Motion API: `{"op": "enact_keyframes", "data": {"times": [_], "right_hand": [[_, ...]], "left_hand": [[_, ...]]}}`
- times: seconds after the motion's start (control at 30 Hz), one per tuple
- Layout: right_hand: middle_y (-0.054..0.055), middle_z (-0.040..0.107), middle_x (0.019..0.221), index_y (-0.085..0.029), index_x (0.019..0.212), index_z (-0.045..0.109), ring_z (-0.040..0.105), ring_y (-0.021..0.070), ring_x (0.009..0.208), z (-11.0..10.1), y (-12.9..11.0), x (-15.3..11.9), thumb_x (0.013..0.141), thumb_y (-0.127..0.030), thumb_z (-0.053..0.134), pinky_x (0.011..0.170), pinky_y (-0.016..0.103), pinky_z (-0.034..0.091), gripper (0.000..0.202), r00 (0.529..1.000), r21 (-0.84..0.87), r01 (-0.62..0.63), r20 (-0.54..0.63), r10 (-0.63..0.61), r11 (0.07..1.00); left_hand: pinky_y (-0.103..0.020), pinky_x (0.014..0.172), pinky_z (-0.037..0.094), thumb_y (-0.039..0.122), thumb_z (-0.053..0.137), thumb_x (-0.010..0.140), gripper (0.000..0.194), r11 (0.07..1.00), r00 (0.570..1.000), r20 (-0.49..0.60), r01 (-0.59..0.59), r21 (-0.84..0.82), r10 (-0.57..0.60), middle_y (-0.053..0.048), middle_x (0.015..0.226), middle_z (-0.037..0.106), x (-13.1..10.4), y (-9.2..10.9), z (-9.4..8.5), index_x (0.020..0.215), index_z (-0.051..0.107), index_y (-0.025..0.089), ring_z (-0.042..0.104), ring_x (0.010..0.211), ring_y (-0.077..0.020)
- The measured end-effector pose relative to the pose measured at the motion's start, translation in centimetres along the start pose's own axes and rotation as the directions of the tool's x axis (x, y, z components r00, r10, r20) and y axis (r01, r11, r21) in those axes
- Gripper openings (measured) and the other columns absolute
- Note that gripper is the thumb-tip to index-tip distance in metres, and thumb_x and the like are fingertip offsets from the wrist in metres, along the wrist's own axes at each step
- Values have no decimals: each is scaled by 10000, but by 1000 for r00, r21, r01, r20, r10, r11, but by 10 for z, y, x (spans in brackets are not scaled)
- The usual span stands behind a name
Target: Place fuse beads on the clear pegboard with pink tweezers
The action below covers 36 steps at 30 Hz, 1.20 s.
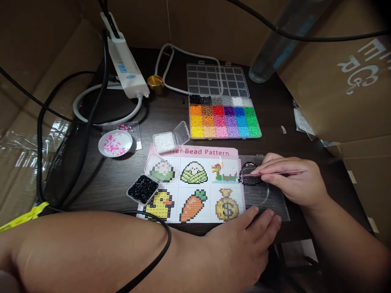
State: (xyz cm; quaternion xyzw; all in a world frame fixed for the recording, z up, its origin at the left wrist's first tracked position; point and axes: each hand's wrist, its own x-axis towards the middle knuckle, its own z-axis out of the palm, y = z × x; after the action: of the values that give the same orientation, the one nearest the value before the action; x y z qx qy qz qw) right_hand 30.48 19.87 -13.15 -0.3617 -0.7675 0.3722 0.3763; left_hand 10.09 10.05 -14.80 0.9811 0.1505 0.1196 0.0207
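Brown cardboard walls are enclosing a dark tabletop, its wood showing between the right wall and the divided bead case at upper centre. Tilted white letters, E and R among them, are marking that wall. The pattern sheet is lying at centre, its heading reading "er Bead Pattern", the beginning hidden behind a box of white beads. Right of centre, a clear pegboard is overlapping the sheet's right edge. The left hand is lying over the board's lower edge, fingers loosely spread. The right hand is pinching pink tweezers, their tips pointing left beside black beads on the board.
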Motion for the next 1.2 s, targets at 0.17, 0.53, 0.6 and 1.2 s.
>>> {"op": "enact_keyframes", "data": {"times": [0.17, 0.53, 0.6, 1.2], "right_hand": [[28, 784, 852, -295, 934, 797, 690, 189, 732, 0, -2, 1, 797, -100, 726, 642, 340, 569, 249, 999, -26, -30, -30, 29, 999], [17, 786, 874, -312, 930, 797, 700, 199, 754, 0, 1, 1, 778, -77, 736, 652, 353, 561, 287, 1000, 2, -13, -24, 13, 1000], [18, 785, 874, -309, 937, 796, 700, 196, 755, 0, 0, 1, 778, -71, 735, 654, 350, 559, 293, 1000, -1, -4, -20, 4, 1000], [25, 786, 853, -299, 904, 796, 704, 202, 739, 0, -1, 1, 782, -105, 739, 645, 360, 572, 236, 999, -27, -12, -30, 12, 1000]], "left_hand": [[-494, 1146, 230, 392, 514, 883, 399, 1000, 1000, -2, 0, 0, 0, -127, 1514, 462, 0, 1, 1, 1221, 693, 282, 413, 1416, -312], [-493, 1149, 255, 410, 531, 871, 425, 1000, 1000, 19, -6, 1, 6, -126, 1522, 453, 0, 0, -1, 1246, 680, 273, 401, 1424, -313], [-497, 1147, 245, 402, 535, 871, 428, 1000, 1000, 15, -7, -4, 7, -145, 1528, 438, 0, 0, -1, 1247, 680, 260, 395, 1427, -326], [-493, 1149, 239, 365, 484, 904, 395, 1000, 1000, -2, 4, 1, -4, -128, 1521, 452, 0, 1, 1, 1227, 691, 273, 404, 1423, -312]]}}
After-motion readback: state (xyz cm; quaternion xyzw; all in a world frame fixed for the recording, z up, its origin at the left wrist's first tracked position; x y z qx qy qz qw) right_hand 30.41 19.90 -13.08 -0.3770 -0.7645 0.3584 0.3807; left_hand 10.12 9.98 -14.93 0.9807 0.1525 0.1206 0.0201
